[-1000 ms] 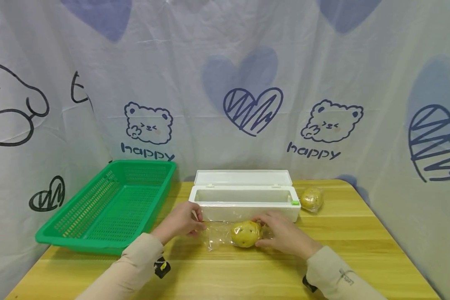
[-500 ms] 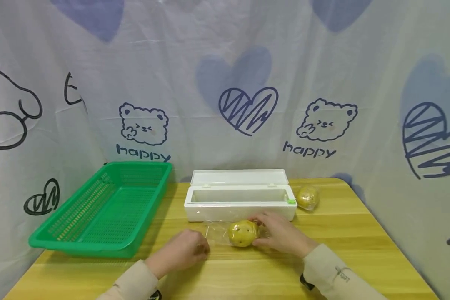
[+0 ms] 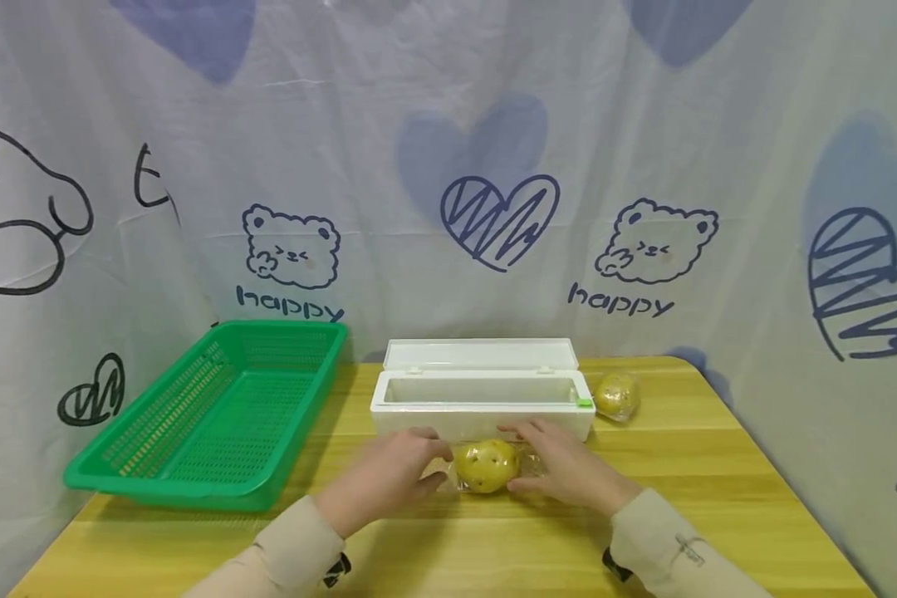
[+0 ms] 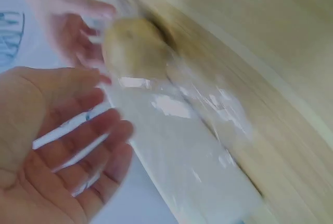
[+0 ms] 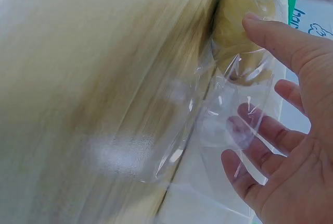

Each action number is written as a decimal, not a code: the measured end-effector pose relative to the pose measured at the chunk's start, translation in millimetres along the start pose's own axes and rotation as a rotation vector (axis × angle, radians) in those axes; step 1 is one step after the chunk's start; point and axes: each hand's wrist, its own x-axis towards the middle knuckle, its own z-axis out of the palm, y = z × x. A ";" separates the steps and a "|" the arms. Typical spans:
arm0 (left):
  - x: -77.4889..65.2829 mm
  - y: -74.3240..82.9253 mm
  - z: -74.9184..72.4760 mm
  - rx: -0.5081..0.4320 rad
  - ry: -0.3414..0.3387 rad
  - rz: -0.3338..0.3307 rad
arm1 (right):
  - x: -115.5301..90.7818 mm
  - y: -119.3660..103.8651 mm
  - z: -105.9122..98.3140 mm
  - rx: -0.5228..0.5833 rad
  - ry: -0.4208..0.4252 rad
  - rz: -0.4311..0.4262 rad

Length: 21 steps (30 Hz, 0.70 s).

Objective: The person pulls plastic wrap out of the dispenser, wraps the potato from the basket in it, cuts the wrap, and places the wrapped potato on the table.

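Observation:
A yellow potato (image 3: 487, 466) lies in clear plastic film (image 4: 208, 99) at the front of a long white box (image 3: 486, 421), whose lid stands raised. My right hand (image 3: 568, 465) is at the potato's right side. In the right wrist view its thumb (image 5: 260, 28) overlaps the potato, while the other fingers spread loosely behind the film (image 5: 229, 114). On the opposite side, my left hand (image 3: 392, 475) holds nothing; its fingers are apart and relaxed, with the tips near the potato's left end. The left wrist view is blurred.
Beside the white box's right end sits a second potato (image 3: 617, 396) wrapped in film. A green plastic basket (image 3: 272, 477) stands on the left of the wooden table (image 3: 688, 498). A printed curtain (image 3: 389, 291) hangs behind and along both sides.
My left hand let go of the film's left edge, drew back towards me, then came in to the potato's left side. My right hand stays at the potato's right side.

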 end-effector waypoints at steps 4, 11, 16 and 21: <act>17.6 17.0 9.1 0.041 -0.022 0.078 | -4.0 2.4 -2.4 0.000 0.010 0.000; 29.5 20.9 23.0 0.131 -0.018 0.087 | -17.4 1.7 -20.3 -0.015 0.113 -0.018; 32.0 17.9 24.9 0.112 -0.024 0.073 | -28.2 10.5 -30.4 0.026 0.113 -0.033; 33.3 15.8 24.4 0.102 -0.024 0.077 | -32.3 27.0 -27.1 0.050 0.056 0.007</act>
